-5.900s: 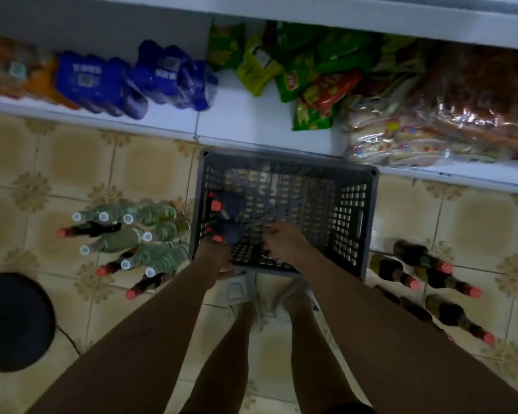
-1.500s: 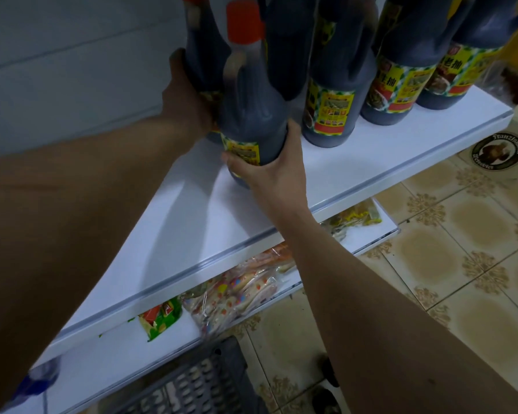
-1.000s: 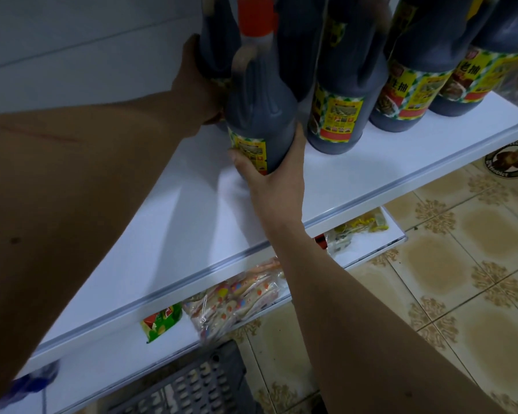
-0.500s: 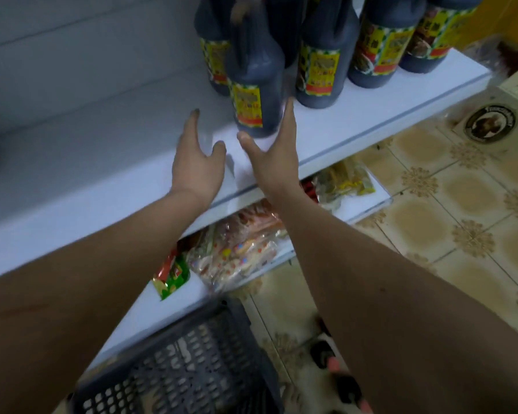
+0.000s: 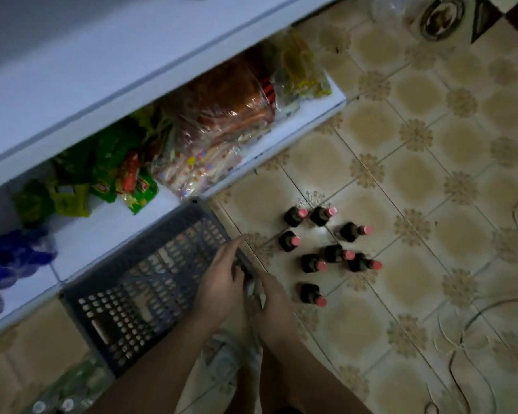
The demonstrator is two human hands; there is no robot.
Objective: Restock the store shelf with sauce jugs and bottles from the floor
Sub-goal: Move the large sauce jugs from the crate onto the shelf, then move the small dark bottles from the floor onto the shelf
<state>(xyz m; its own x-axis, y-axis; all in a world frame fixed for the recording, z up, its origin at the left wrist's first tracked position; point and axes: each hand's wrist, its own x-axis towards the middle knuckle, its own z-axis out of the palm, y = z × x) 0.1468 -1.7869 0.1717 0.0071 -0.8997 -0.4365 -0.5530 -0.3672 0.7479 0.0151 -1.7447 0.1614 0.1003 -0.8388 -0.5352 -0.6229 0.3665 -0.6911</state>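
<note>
Attention has been dropped from the upper shelf, where the dark sauce jugs were let go half a second earlier, down to the floor. At far left, blue wrapped packs (image 5: 11, 258) and green snack packets (image 5: 102, 171) are seen on the white lower shelf (image 5: 108, 234), with clear-bagged goods (image 5: 222, 115) further along it. Pale clear bottles with white caps (image 5: 69, 395) are glimpsed at the bottom left edge, blurred. Next comes the dark grey perforated plastic crate (image 5: 138, 282), now seemingly emptied of jugs. Its right rim is gripped by the left hand (image 5: 222, 282), fingers curled over the edge. The right hand (image 5: 274, 306) is held just beside it, fingers bent inward; whether the rim is pinched cannot be told. Right of the hands, eight dark glass bottles with red caps (image 5: 329, 252) are stood upright on the patterned tiled floor (image 5: 431, 204), near the crate yet apart from it. The jug stage is judged finished; these bottles probably remain to be shelved, and the crate is probably being shifted or readied for loading.
</note>
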